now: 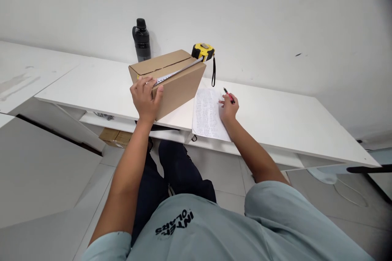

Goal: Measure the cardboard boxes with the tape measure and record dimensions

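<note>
A brown cardboard box [180, 94] stands on the white desk. My left hand [145, 96] grips its near left corner, thumb on the front face and fingers over the top, by the end of the pulled-out tape. Along the top edge runs the blade of a yellow and black tape measure [203, 50], whose case sits at the far right corner with a black strap hanging down. My right hand [229, 108] is closed around a red and black pen [229, 96] and rests on the right edge of a sheet of paper [208, 114] covered in handwriting.
Behind the box a black water bottle [141, 43] stands close to the wall. The white desk [275, 118] stretches to both sides, with an open shelf below. Small cardboard boxes [114, 136] lie under the desk at the left. My legs are beneath the front edge.
</note>
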`<state>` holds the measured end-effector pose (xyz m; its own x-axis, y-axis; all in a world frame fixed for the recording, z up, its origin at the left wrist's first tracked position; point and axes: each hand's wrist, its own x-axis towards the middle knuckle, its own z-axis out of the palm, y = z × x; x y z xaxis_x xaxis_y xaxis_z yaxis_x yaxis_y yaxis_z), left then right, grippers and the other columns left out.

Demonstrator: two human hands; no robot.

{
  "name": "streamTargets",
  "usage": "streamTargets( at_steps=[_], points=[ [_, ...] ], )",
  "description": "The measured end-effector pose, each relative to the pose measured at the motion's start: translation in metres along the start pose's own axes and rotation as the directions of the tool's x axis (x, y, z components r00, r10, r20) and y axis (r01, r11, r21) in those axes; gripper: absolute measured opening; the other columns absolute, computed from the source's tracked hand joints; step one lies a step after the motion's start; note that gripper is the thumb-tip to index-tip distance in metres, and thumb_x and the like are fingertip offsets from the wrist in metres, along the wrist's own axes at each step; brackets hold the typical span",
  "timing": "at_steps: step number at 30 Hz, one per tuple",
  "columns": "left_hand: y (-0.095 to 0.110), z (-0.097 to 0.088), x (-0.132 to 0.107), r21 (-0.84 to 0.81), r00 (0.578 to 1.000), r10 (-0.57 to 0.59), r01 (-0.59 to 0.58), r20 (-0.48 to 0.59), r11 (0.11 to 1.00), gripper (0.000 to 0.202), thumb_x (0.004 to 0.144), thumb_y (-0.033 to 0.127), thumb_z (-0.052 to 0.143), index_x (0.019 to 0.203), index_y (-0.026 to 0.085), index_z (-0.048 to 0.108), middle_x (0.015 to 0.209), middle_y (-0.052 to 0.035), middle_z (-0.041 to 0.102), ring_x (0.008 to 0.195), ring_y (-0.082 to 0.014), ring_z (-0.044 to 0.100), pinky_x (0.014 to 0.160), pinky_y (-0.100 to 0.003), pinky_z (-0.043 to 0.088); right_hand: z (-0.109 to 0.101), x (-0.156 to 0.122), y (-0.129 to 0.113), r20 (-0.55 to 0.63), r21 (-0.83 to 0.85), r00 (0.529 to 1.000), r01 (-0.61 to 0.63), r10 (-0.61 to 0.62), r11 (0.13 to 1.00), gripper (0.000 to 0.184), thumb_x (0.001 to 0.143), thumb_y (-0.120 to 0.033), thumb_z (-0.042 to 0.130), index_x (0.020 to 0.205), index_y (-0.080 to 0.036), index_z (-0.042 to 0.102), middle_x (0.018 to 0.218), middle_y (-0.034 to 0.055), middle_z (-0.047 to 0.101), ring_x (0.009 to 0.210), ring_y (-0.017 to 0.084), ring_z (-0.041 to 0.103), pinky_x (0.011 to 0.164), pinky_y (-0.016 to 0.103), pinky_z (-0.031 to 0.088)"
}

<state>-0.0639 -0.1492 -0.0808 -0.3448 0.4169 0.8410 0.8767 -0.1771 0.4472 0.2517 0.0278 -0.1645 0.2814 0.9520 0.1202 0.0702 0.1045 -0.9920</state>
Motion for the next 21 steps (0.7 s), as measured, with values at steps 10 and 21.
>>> streamTargets(
  at_steps=[10,21],
  points=[
    [0.008,-0.002,-0.003,0.022,1.0,-0.012,0.012,0.021,1.0,0.04,0.105,0.062,0.058,0.12,0.027,0.071,0.134,-0.011,0.072,0.138,-0.0312,0.059,0.128,-0.054,0.035,-0.003,-0.058,-0.014,0.233,0.025,0.96,0.156,-0.157,0.987,0.058,0.081,-0.066,0.069,0.118,-0.021,0.065,0.103,0.0074,0.074,0.09,0.018,0.073,0.077,0.031,0.057],
    [0.005,-0.004,-0.004,0.164,0.998,0.033,-0.023,-0.055,0.986,0.037,0.107,0.059,0.055,0.114,0.027,0.07,0.125,-0.0116,0.075,0.13,-0.0308,0.064,0.122,-0.055,0.04,-0.004,0.07,0.005,0.103,0.097,0.992,-0.079,0.069,0.992,0.04,0.094,-0.053,0.059,0.122,-0.028,0.045,0.074,-0.0071,0.052,0.053,0.011,0.052,0.049,0.024,0.043]
  ],
)
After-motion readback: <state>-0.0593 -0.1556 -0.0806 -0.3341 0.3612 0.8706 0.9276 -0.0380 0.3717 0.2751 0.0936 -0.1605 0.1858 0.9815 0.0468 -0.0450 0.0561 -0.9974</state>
